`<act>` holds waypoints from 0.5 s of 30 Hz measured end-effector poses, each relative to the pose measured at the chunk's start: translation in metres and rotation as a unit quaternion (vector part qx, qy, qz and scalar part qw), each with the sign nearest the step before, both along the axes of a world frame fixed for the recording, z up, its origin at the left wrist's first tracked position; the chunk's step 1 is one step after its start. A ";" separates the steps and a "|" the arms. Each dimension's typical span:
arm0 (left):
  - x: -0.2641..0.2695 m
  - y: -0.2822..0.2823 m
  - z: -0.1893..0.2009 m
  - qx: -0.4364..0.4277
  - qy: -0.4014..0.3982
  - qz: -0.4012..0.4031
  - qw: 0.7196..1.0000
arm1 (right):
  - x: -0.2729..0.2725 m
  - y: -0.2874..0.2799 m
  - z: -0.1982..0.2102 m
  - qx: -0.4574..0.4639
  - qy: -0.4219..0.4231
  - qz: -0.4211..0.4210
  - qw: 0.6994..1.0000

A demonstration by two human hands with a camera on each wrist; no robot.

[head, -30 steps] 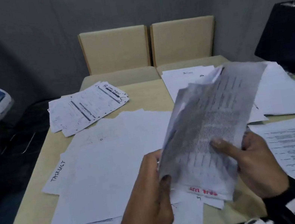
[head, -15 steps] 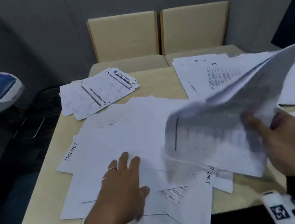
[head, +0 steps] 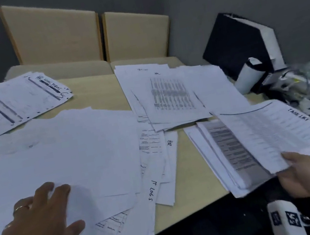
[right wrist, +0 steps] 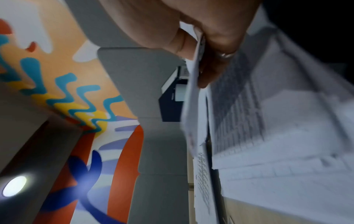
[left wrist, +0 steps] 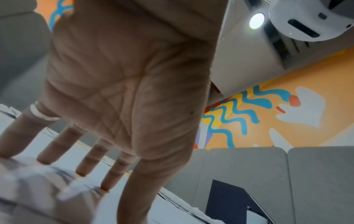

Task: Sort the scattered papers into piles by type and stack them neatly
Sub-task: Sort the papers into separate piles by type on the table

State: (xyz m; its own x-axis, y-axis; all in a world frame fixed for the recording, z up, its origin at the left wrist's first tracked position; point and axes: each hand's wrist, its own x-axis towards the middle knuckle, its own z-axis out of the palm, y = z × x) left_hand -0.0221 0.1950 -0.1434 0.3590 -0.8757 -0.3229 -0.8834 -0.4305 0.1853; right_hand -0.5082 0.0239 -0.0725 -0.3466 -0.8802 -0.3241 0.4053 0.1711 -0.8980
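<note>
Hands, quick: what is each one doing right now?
Left hand: open, fingers straight, pressing on the scattered papers.
Right hand: pinching a printed sheet above the right pile.

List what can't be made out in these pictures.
- Head view: the small print on the sheet pinched by the right hand is motion-blurred.
- Head view: the loose papers under the left hand run off the frame's left and bottom edges.
- Right wrist view: the pile beneath is blurred.
</note>
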 end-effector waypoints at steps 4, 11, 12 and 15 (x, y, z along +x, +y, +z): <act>0.017 -0.002 -0.057 -0.092 0.018 -0.023 0.995 | -0.031 -0.008 -0.040 0.131 0.018 -0.015 0.991; 0.025 0.000 -0.045 -0.017 0.027 0.001 0.999 | -0.017 -0.008 -0.038 0.113 0.221 -0.195 0.949; 0.015 0.000 -0.020 0.005 0.010 0.021 1.000 | -0.001 -0.002 -0.029 0.086 0.320 -0.210 0.920; -0.009 -0.002 0.034 0.056 -0.016 0.099 0.993 | 0.070 0.021 0.007 -0.078 0.514 -0.057 0.852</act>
State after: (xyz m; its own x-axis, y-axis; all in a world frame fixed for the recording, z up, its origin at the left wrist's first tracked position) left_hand -0.0309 0.1933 -0.1092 0.5328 -0.7460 -0.3995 -0.7839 -0.6129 0.0992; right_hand -0.4381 0.0452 -0.0653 -0.4639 -0.8259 0.3206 -0.6033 0.0295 -0.7970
